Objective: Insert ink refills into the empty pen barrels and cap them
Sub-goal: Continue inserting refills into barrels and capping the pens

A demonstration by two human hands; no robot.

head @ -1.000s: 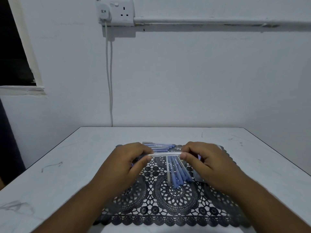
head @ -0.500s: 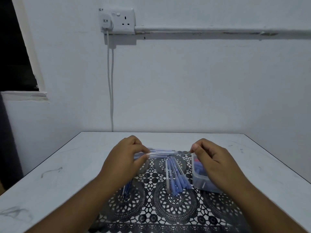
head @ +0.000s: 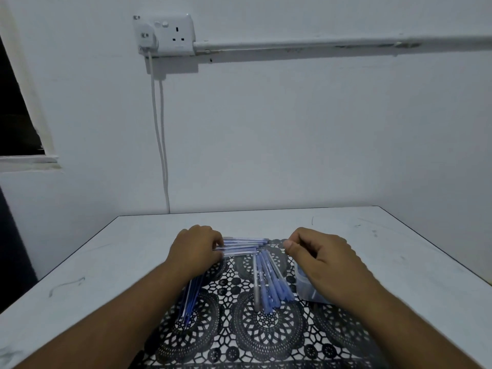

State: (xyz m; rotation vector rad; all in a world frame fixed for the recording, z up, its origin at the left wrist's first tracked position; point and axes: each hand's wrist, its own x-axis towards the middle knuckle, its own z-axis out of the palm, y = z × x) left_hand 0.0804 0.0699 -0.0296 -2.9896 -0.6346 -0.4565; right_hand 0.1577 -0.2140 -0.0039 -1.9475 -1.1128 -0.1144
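My left hand (head: 194,249) grips one end of a clear pen barrel (head: 241,252), held level and pointing right, just in front of a row of similar pens (head: 246,240) lying at the far edge of the mat. My right hand (head: 319,258) hovers to the right, apart from the barrel, with its thumb and fingers pinched together and nothing visible between them. Several blue pens (head: 270,284) lie fanned out on the mat between my hands. A bundle of thin blue ink refills (head: 192,298) lies beside my left forearm.
A black lace mat (head: 266,339) covers the near middle of the white table (head: 106,257). A clear plastic box (head: 306,288) sits under my right hand. The wall behind carries a socket with a white cable (head: 159,129) hanging down.
My right hand let go of the barrel and drew off to the right over the plastic box. My left hand kept the barrel and lowered it towards the row of pens.
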